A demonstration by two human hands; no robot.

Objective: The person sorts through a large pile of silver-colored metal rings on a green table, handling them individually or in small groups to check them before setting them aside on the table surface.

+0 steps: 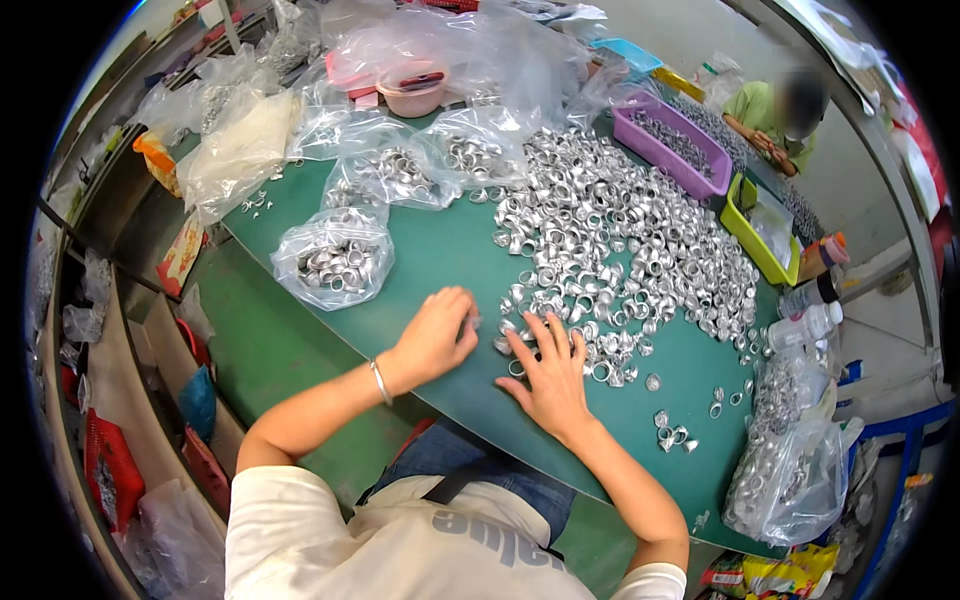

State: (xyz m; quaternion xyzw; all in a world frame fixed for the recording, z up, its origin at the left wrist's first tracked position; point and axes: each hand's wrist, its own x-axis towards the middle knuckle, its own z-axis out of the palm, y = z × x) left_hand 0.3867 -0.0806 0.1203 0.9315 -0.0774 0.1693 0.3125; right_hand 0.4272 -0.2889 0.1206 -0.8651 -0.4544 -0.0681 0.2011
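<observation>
A wide heap of silver-coloured metal rings (610,215) is spread over the green tabletop (440,245). My left hand (435,335) hovers at the table's near edge, left of the heap. Its fingers are curled together, and whatever they may hold is too small to make out. On the near side of the heap lies my right hand (552,378), fingers spread, their tips touching the closest rings. Beyond my left hand sits an open clear plastic bag of rings (335,258).
More bags of rings (400,170) lie behind. At the far right are a purple basket (672,145) and a yellow-green tray (757,235). A full clear bag (785,490) and a bottle (805,327) stand at right. Another person (785,120) sits beyond. Shelves (150,350) line the left.
</observation>
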